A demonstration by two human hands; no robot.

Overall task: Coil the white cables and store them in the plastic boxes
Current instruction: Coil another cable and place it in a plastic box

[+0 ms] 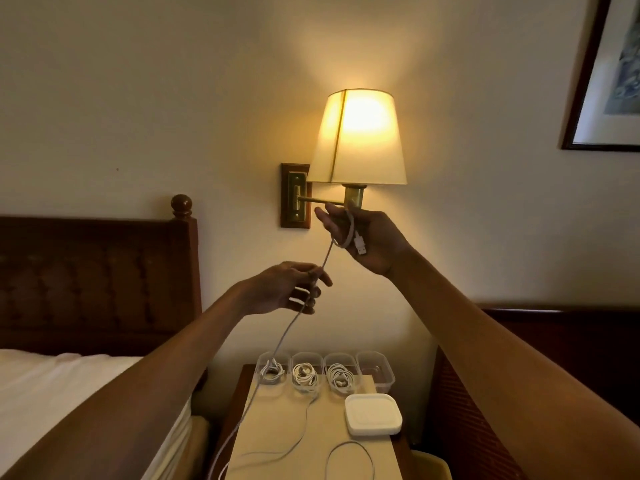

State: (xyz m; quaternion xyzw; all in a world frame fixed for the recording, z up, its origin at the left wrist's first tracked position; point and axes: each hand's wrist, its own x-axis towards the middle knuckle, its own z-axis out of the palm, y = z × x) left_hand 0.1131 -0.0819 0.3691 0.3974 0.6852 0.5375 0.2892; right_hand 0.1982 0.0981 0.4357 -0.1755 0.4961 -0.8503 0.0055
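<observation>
My right hand [372, 242] is raised in front of the wall lamp and holds one loop of a white cable [327, 252] with its USB plug [360, 244] hanging by the palm. Lower and to the left, my left hand [287, 289] pinches the same cable, which then trails down to the nightstand [311, 431] and off its left edge. On the nightstand stand several clear plastic boxes in a row. The left box [273, 368], the second box [305, 373] and the third box [341, 372] each hold a coiled white cable. The right box [375, 370] looks empty.
A stack of white lids [373, 414] lies in front of the boxes. More loose white cable [349, 460] curls on the nightstand's near part. A lit wall lamp [358, 140] hangs just behind my right hand. A bed [52, 386] with a dark headboard is at left.
</observation>
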